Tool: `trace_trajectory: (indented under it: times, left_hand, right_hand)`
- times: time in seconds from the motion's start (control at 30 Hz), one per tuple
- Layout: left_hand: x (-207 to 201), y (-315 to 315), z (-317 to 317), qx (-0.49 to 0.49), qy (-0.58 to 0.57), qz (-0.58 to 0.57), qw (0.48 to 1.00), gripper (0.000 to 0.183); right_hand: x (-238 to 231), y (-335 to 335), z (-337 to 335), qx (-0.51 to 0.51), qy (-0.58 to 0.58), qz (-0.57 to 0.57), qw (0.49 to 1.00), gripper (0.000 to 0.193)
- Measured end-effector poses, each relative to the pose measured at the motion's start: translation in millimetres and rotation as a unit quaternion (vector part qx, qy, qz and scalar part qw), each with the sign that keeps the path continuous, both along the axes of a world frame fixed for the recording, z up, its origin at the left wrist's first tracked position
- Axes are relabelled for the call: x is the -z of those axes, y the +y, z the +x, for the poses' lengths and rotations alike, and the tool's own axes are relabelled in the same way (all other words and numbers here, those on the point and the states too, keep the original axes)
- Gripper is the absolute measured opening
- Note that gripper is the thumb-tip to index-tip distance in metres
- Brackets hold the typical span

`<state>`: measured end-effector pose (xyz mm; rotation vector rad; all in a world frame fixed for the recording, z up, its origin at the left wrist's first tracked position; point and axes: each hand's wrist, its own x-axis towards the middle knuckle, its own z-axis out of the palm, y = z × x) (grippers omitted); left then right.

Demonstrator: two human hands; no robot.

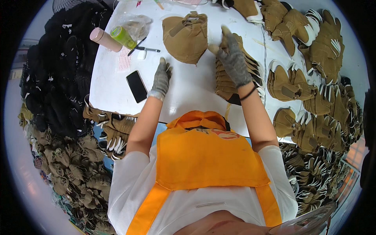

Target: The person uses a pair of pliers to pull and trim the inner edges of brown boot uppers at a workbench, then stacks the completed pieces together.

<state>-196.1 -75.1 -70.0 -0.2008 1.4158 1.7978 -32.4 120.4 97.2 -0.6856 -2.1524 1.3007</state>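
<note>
A brown shoe upper [182, 44] lies flat on the white table [188, 94], its rounded end toward me and its lacing part away. My left hand [160, 80], in a grey glove with pale fingertips, is below and left of it, fingers stretched out and holding nothing. To the upper's right, my right hand [235, 60], gloved alike, has thumb and forefinger spread with nothing between them. Partly under that hand is an overlapping row of brown uppers [225, 84] with white edges; whether the palm touches them I cannot tell.
Left on the table are a black phone [136, 86], a pink bottle [105, 39], a green container [123, 37], a pen [150, 49] and a plastic bag [137, 25]. More brown uppers [288, 84] crowd the right edge. Black items [55, 78] and brown bundles [70, 164] are heaped left.
</note>
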Motion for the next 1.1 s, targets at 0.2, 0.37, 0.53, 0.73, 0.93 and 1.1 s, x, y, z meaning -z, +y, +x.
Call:
trace_trajectory:
  times: [0.2, 0.37, 0.53, 0.73, 0.93, 1.1]
  left_hand:
    - [29, 41, -52, 0.032, -0.082, -0.012, 0.996, 0.072]
    - [84, 66, -73, -0.025, -0.209, 0.078, 0.975, 0.043]
    - [103, 77, -79, 0.044, -0.141, 0.164, 0.975, 0.034]
    - [74, 73, -70, 0.049, -0.203, 0.074, 0.975, 0.044]
    - [72, 73, -52, 0.103, -0.105, 0.100, 0.984, 0.075]
    - [13, 40, -39, 0.134, -0.146, 0.226, 0.954, 0.079]
  right_hand:
    - [16, -9, -87, -0.032, 0.012, 0.226, 0.974, 0.086]
    - [18, -8, -92, 0.044, -0.030, 0.275, 0.960, 0.079]
    - [27, -31, -55, 0.011, 0.039, 0.254, 0.966, 0.068]
    - [35, -50, 7, 0.052, 0.128, -0.008, 0.990, 0.090]
    - [41, -41, 47, 0.115, 0.053, -0.067, 0.990, 0.101]
    - [2, -47, 43, 0.164, 0.083, -0.195, 0.963, 0.076]
